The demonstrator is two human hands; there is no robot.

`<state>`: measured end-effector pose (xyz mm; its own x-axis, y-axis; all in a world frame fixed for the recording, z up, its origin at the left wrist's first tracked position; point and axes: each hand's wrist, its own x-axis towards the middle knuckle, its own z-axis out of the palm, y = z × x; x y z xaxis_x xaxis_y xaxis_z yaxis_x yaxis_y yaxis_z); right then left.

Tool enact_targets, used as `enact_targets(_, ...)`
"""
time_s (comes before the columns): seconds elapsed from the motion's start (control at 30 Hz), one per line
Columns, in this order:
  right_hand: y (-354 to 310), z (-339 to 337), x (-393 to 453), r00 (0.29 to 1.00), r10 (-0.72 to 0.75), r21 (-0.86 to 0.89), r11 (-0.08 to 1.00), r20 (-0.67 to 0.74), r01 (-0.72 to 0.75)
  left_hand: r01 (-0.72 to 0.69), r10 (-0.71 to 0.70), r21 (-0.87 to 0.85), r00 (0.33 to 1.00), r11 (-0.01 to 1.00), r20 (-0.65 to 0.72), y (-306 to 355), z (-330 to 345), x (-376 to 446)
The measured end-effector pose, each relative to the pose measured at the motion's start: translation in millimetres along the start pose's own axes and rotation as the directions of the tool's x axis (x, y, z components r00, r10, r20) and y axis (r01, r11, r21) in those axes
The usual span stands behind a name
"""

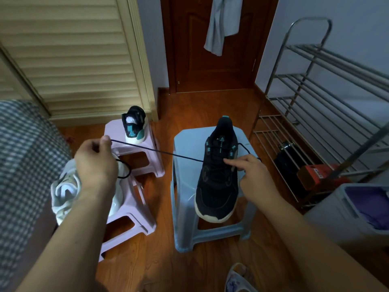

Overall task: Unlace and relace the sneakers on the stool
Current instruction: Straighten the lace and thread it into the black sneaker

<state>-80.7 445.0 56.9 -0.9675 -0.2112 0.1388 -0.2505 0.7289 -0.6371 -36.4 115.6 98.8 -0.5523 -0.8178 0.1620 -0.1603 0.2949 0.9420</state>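
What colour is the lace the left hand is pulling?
Black, in the head view: lace, left hand.

The room is dimly and evenly lit, with a brighter patch seen on the wooden floor (189,114) near the door (212,49). Shadows are soft. Straight lines are bent toward the edges, and fine detail is smeared throughout.
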Motion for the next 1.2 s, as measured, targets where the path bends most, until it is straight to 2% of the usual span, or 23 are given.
enact_targets(0.1, -2.8, -0.8, -0.5, 0.997, 0.074, 0.088, 0.993, -0.004, -0.074, -0.048, 0.026, 0.104, 0.978, 0.993, 0.209, 4.6, 5.5, -8.2)
enact_targets(0.17, -12.1, -3.0, -1.7, 0.987, 0.127, 0.195, 0.975, -0.103, -0.105, -0.155, 0.051, 0.235, 0.918, 0.96, 0.393, 11.4, 9.3, -20.7)
enact_targets(0.23, -27.0, -10.3, -5.0, 0.975, 0.149, 0.327, 0.941, -0.165, -0.088, -0.232, 0.104, 0.177, 0.839, 0.956, 0.535, 28.8, 11.6, -44.2)
enact_targets(0.27, -34.3, -14.4, -7.1, 0.979, 0.147, 0.417, 0.905, -0.14, -0.077, -0.184, 0.105, 0.064, 0.775, 0.981, 0.623, 40.1, 11.5, -59.1)
enact_targets(0.33, -52.6, -20.2, -14.2, 0.995, 0.09, 0.619, 0.78, 0.03, -0.089, 0.052, 0.095, -0.162, 0.618, 0.985, 0.78, 59.2, 12.8, -89.8)
enact_targets(0.37, -62.4, -21.7, -20.1, 0.99, 0.02, 0.72, 0.684, 0.138, -0.114, 0.075, 0.147, -0.227, 0.56, 0.971, 0.815, 62.3, 16.6, -103.4)
enact_targets(0.4, -70.3, -20.9, -25.6, 0.97, -0.06, 0.81, 0.564, 0.235, -0.161, 0.014, 0.22, -0.27, 0.54, 0.963, 0.813, 62.4, 21.7, -115.0)
enact_targets(0.43, -79.3, -19.7, -32.1, 0.941, -0.142, 0.864, 0.457, 0.307, -0.213, -0.09, 0.28, -0.278, 0.554, 0.956, 0.784, 61.5, 27.6, -123.4)
enact_targets(0.47, -85.6, -19.6, -37.7, 0.906, -0.2, 0.88, 0.386, 0.374, -0.278, -0.187, 0.313, -0.25, 0.578, 0.95, 0.754, 61.9, 34.2, -129.3)
enact_targets(0.5, -88.1, -22.4, -40.3, 0.876, -0.218, 0.866, 0.373, 0.43, -0.332, -0.232, 0.323, -0.228, 0.589, 0.946, 0.741, 61.3, 39.7, -131.7)
enact_targets(0.57, -84.5, -33.5, -37.5, 0.865, -0.134, 0.802, 0.463, 0.484, -0.377, -0.132, 0.283, -0.252, 0.534, 0.959, 0.797, 58.3, 48.4, -130.9)
enact_targets(0.6, -74.3, -40.8, -32.4, 0.889, -0.039, 0.724, 0.597, 0.457, -0.346, -0.071, 0.242, -0.238, 0.493, 0.969, 0.835, 54.5, 51.7, -129.7)
enact_targets(0.63, -58.8, -49.6, -24.3, 0.924, 0.103, 0.544, 0.782, 0.368, -0.304, -0.076, 0.206, -0.194, 0.479, 0.978, 0.853, 50.6, 54.8, -127.9)
enact_targets(0.67, -37.9, -58.8, -14.8, 0.951, 0.234, 0.256, 0.925, 0.2, -0.281, -0.151, 0.178, -0.117, 0.495, 0.982, 0.85, 44.0, 58.1, -125.1)
enact_targets(0.7, -16.3, -69.6, -6.8, 0.947, 0.32, -0.005, 0.947, -0.013, -0.32, -0.257, 0.156, -0.018, 0.527, 0.966, 0.836, 36.3, 61.5, -122.3)
enact_targets(0.73, 1.5, -78.9, -1.4, 0.906, 0.382, -0.12, 0.906, -0.181, -0.405, -0.359, 0.146, 0.08, 0.56, 0.93, 0.815, 30.0, 65.1, -119.7)
enact_targets(0.8, 21.0, -86.1, 0.1, 0.849, 0.405, -0.139, 0.871, -0.34, -0.471, -0.468, 0.161, 0.163, 0.577, 0.868, 0.801, 21.9, 71.4, -118.3)
enact_targets(0.87, 18.5, -79.1, 1.3, 0.899, 0.332, -0.079, 0.927, -0.287, -0.368, -0.503, 0.184, 0.164, 0.571, 0.848, 0.8, 20.7, 75.4, -120.8)
enact_targets(0.93, -0.6, -63.2, 1.2, 0.947, 0.307, 0.191, 0.939, -0.096, -0.285, -0.538, 0.23, 0.156, 0.581, 0.828, 0.781, 20.6, 79.3, -123.5)
enact_targets(0.97, -8.6, -54.1, 1.3, 0.96, 0.281, 0.269, 0.926, -0.019, -0.266, -0.555, 0.247, 0.163, 0.59, 0.816, 0.769, 20.0, 81.1, -124.2)
enact_targets(1.0, -12.7, -44.8, 2.3, 0.972, 0.235, 0.263, 0.937, 0.015, -0.23, -0.559, 0.255, 0.169, 0.6, 0.812, 0.758, 19.4, 82.4, -124.5)
enact_targets(1.1, -16.6, -25.0, 7.2, 0.996, 0.088, 0.049, 0.995, -0.015, -0.087, -0.539, 0.264, 0.153, 0.617, 0.829, 0.741, 15.8, 86.2, -122.3)
enact_targets(1.2, -19.8, -16.0, 9.4, 0.998, 0.037, -0.084, 0.996, -0.045, -0.041, -0.534, 0.297, 0.114, 0.622, 0.838, 0.725, 14.7, 89.0, -118.5)
